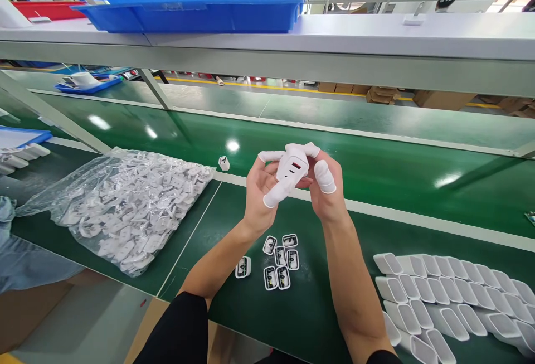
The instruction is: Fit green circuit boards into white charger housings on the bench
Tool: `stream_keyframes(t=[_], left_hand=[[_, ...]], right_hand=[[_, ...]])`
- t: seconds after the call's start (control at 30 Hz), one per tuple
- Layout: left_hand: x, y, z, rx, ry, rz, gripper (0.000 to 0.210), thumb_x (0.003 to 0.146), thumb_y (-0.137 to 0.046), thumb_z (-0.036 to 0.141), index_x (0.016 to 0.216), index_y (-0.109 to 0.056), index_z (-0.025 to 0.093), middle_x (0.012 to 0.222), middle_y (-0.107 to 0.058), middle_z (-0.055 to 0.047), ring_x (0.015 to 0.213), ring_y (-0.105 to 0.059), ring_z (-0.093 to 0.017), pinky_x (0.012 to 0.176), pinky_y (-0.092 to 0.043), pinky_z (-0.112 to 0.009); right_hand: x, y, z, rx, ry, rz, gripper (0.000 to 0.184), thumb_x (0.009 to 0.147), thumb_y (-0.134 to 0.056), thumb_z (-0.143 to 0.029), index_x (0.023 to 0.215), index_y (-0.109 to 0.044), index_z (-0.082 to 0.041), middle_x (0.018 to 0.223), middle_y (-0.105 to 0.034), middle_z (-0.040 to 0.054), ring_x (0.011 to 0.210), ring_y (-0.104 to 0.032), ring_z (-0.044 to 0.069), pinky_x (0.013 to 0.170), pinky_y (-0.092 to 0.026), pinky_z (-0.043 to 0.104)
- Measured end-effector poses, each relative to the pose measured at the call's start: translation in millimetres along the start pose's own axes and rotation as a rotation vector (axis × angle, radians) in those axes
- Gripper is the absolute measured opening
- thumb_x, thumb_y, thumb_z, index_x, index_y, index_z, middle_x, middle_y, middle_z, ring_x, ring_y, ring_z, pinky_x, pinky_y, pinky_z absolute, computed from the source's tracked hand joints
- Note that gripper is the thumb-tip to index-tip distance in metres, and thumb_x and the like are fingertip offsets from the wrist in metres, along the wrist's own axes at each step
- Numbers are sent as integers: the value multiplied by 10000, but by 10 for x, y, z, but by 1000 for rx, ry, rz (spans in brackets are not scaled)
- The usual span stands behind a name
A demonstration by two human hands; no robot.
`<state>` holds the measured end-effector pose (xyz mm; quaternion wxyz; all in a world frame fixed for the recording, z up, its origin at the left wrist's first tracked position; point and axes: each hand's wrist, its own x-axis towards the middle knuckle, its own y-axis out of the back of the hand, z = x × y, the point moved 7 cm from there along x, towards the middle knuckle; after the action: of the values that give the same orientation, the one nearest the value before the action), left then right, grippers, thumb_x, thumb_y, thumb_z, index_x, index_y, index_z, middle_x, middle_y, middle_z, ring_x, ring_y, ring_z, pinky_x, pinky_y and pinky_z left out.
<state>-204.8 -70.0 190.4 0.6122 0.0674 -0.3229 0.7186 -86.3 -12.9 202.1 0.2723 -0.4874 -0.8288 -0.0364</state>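
Observation:
A white charger (293, 166) with a red-lined USB port and two small slots on its face is held up between my hands. My left hand (262, 194) grips it, thumb across the front and fingers behind. My right hand (328, 185) is closed around the other side, its forefinger at the top edge and its thumb raised off the face. White finger covers sit on several fingertips. Below my hands lie several small white-rimmed end pieces (280, 256) with dark insides, one of them (243, 267) apart to the left.
Rows of white hollow housings (449, 280) lie at the right. A clear bag of white parts (137, 202) is at the left, beside another person's sleeve (33, 258). A lone white piece (224, 163) stands on the green belt (376, 169). Overhead, a shelf (355, 35) carries blue trays (200, 15).

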Motion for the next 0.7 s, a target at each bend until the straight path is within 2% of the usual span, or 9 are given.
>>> stream_keyframes(t=[0.17,0.3,0.47,0.6,0.7], left_hand=[[-23,-12,6,-15,9,7,645,810,-1007,612,1236,-681,254,1127,-842,-83,942,-868,-275,841,-774,-439],[-10,32,27,26,-6,21,604,823,-1020,523,1277,-717,264,1231,-812,-77,1009,-853,-246,869,-750,-374],[87,121,202,152,-156,-125,811,659,-1128,436,1367,-756,303,1304,-794,-86,1075,-845,-270,869,-737,-353],[92,216,349,245,-247,-210,918,630,-1147,385,1450,-739,329,1250,-820,-87,1075,-847,-265,890,-739,-344],[65,234,435,266,-306,-236,928,593,-1163,346,1428,-759,308,1219,-824,-92,1072,-854,-272,882,-742,-317]], right_hand=[[-4,-22,-30,-29,13,-20,597,992,-677,-828,1219,-838,-300,1167,-796,75,1117,-770,329,985,-675,524],[-11,18,-38,-24,30,-1,499,1047,-672,-740,1224,-859,-313,1229,-819,71,1164,-773,330,1006,-672,512],[12,117,-93,-16,135,-16,361,1011,-802,-581,1305,-835,-376,1288,-830,43,1216,-779,317,1064,-665,518],[6,147,-201,3,266,-85,262,989,-861,-381,1250,-848,-394,1269,-845,40,1274,-774,304,1049,-666,510],[-15,147,-249,-25,287,-94,221,987,-864,-378,1207,-848,-372,1228,-857,54,1256,-790,312,1075,-667,557]])
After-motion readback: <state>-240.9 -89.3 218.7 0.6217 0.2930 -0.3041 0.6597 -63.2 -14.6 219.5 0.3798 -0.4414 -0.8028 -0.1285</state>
